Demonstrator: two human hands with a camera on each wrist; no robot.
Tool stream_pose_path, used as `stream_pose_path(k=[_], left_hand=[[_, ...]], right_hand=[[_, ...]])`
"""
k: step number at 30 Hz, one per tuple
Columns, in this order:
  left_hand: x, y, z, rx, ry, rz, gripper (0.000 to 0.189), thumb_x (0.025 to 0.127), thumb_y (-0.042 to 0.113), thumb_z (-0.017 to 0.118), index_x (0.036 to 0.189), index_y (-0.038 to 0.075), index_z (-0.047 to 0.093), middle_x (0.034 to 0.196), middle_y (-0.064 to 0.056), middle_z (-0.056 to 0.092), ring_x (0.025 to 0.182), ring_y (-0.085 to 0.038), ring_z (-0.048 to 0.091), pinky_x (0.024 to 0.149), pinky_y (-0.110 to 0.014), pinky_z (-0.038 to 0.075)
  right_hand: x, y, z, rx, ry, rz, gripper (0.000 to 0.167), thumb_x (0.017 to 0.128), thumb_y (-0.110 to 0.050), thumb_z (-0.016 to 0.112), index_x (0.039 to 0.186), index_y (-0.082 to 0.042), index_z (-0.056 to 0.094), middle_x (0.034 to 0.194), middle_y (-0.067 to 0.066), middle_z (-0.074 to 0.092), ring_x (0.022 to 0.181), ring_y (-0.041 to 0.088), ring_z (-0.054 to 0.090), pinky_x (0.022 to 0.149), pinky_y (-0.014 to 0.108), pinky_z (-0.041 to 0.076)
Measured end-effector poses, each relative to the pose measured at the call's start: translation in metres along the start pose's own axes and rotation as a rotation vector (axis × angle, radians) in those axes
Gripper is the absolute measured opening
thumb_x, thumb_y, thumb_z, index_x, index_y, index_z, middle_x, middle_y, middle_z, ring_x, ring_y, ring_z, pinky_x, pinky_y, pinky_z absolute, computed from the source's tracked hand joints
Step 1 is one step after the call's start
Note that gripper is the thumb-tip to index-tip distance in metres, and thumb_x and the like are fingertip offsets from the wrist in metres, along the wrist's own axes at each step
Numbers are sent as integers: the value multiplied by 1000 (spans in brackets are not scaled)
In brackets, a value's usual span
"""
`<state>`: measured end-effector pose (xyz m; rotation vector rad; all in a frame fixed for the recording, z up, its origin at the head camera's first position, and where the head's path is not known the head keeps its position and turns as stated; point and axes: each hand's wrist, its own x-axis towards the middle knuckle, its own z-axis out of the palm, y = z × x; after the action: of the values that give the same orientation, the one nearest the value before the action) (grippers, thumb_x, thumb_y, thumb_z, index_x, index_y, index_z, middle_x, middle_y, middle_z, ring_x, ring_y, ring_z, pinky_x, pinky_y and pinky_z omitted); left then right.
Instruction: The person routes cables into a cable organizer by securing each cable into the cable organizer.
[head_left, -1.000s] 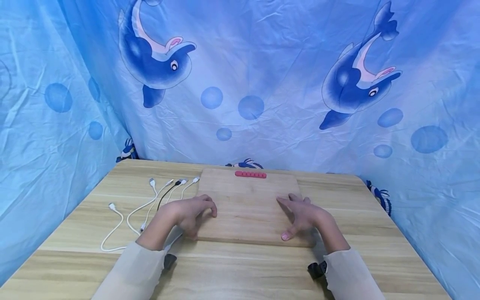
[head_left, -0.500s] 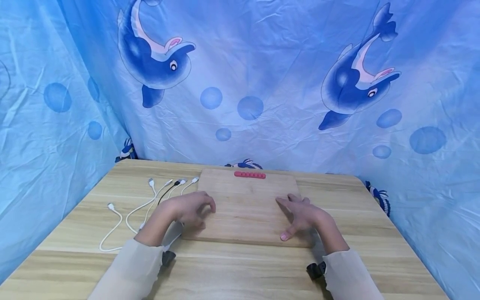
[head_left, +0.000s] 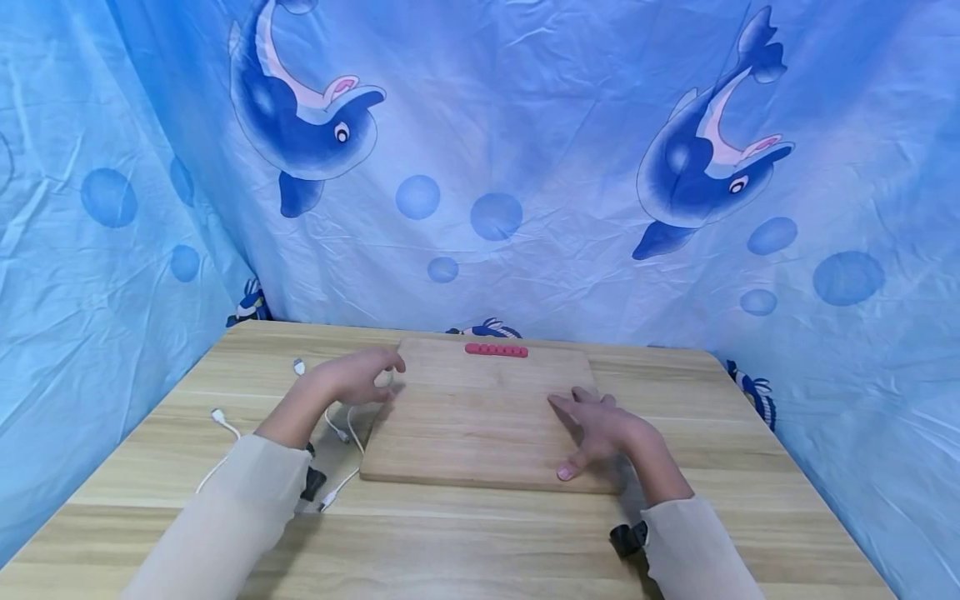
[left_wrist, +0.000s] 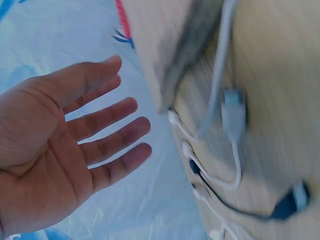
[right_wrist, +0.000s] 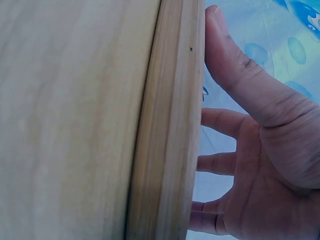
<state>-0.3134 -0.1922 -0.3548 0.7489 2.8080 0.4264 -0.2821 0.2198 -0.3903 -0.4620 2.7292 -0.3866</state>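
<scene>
A flat wooden board [head_left: 465, 442] lies on the table, with a red strip with small notches [head_left: 497, 350] along its far edge. My left hand [head_left: 358, 379] hovers by the board's far left side, over white charging cables [head_left: 330, 493]. In the left wrist view that hand [left_wrist: 60, 135] has loosely extended fingers and holds nothing. White cables with a USB plug [left_wrist: 233, 117] and a black plug [left_wrist: 291, 202] lie beside it. My right hand [head_left: 600, 429] rests spread on the board's right side. Its thumb [right_wrist: 227, 55] touches the board near the front edge in the right wrist view.
The wooden table [head_left: 480, 550] extends around the board. At the left, another white cable end [head_left: 219, 415] lies apart, partly covered by my left sleeve [head_left: 225, 517]. A blue dolphin-print curtain [head_left: 465, 150] hangs behind and beside the table.
My left hand has left the board's near left part and moved away from me and to the left, above the cables. My right hand and the board stay in place.
</scene>
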Motion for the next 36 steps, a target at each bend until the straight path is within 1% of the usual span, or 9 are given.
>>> stream_pose_path(k=[5,10,15,22,26,30,33,36], left_hand=[[12,-19,-5,42,23,42,46,97,8,66,139,-6,53,136,-27,57,127,-45,54,104,-55,47],[27,-38,-2,12,56,55,48,96,5,67,140,-8,51,131,-29,60,120,-44,59,97,-52,51],[37,-54,-1,-23,91,41,44,96,3,66,137,-9,54,122,-29,63,116,-43,60,97,-53,51],[41,-74,4,-101,116,1,41,94,2,68,130,-11,57,109,-21,68,104,-37,65,93,-50,53],[41,-83,6,-156,103,-1,40,90,2,72,127,-11,60,105,-18,69,102,-35,66,93,-49,53],[41,-90,6,-197,96,-8,40,87,1,74,123,-11,63,103,-17,70,101,-33,67,90,-45,54],[41,-92,5,-208,95,-12,40,86,0,75,122,-11,64,101,-17,71,97,-30,67,85,-40,55],[43,-93,5,-191,90,-3,39,85,1,76,121,-11,65,97,-15,72,91,-26,67,80,-36,54]], right_hand=[[-1,1,-1,0,1,0,125,60,-60,92,162,-23,31,168,22,17,146,63,12,105,80,26],[-1,2,-1,1,-1,-1,124,61,-60,92,162,-22,31,168,22,17,146,63,11,105,80,25],[-1,2,-1,-1,-5,-3,124,61,-61,91,162,-23,31,168,22,16,146,62,11,106,80,24],[0,1,0,0,-9,-15,123,62,-62,91,162,-24,30,168,21,15,146,63,10,106,81,24],[0,-1,0,8,-7,-5,123,62,-61,92,162,-25,31,169,21,15,147,62,9,106,81,24],[-1,-2,-1,9,-6,2,123,61,-60,92,162,-25,31,169,20,15,147,62,9,106,80,24],[-1,-1,-1,9,-7,7,123,61,-60,92,162,-25,31,169,20,15,147,62,9,106,80,24],[-2,-1,-1,11,-9,13,123,61,-60,92,162,-25,31,169,20,15,147,61,9,106,80,25]])
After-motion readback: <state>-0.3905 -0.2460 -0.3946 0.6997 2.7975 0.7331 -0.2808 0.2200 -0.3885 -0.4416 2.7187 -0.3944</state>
